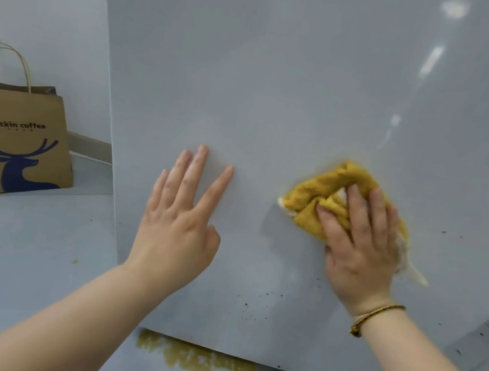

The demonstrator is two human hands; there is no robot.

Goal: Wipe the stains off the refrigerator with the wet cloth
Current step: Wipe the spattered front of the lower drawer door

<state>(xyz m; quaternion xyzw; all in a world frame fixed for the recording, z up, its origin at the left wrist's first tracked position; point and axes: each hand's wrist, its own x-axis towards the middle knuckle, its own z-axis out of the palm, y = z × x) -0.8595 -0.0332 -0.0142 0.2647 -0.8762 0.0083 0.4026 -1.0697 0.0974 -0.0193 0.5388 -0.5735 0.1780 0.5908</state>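
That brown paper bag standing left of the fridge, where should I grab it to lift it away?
Take both twisted handle loops together, coming straight down from above. The paper bag stands upright with the loops sticking up clear of its mouth, so fingers can hook through them; its broad flat sides give little to pinch.

Two bare forearms, uncovered up to the frame edge. Short, plain nails on left grip [181, 226] and right grip [363, 249]. Round the right wrist, a thin gold-coloured bangle [375, 317] with a small darker knot or clasp at one end.
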